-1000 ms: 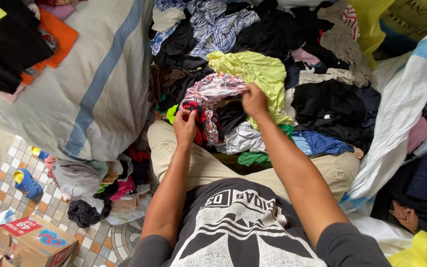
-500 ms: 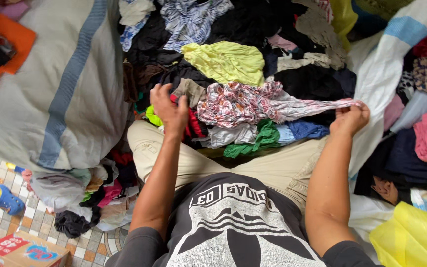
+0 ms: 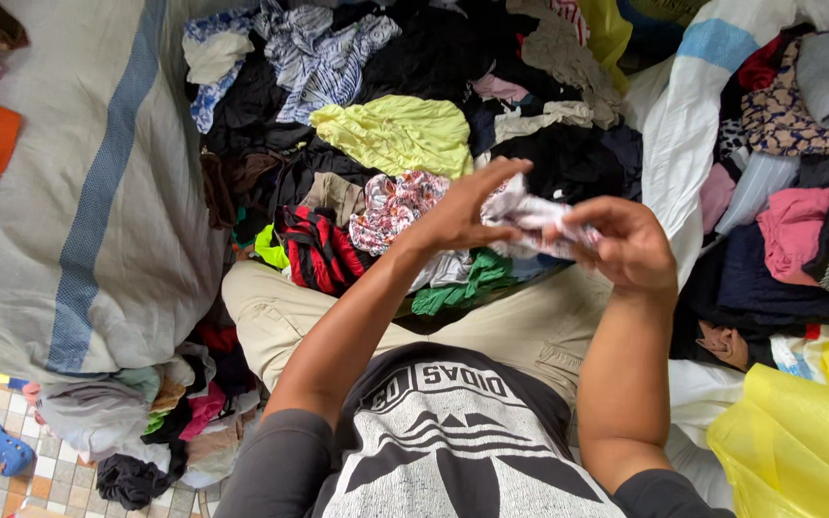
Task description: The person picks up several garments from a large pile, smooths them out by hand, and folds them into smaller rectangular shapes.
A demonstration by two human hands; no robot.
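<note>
The person sits cross-legged in beige trousers, both hands raised over the lap. The right hand (image 3: 626, 245) has its fingers curled tight around one bunched end of a thin floral-print cloth in pink, white and grey (image 3: 530, 213), and the left hand (image 3: 462, 213) meets it with fingers stretched out, thumb and fingertips pinching the same cloth. The rest of it trails down to the heap just behind (image 3: 395, 203). Close around lie a red-and-black striped garment (image 3: 319, 249), a lime-yellow shirt (image 3: 395, 134), a crumpled green piece (image 3: 472, 280) and black clothes. A large grey sack with a blue stripe (image 3: 79, 192) crowds the left side; a yellow plastic bag (image 3: 798, 441) sits at the right
</note>
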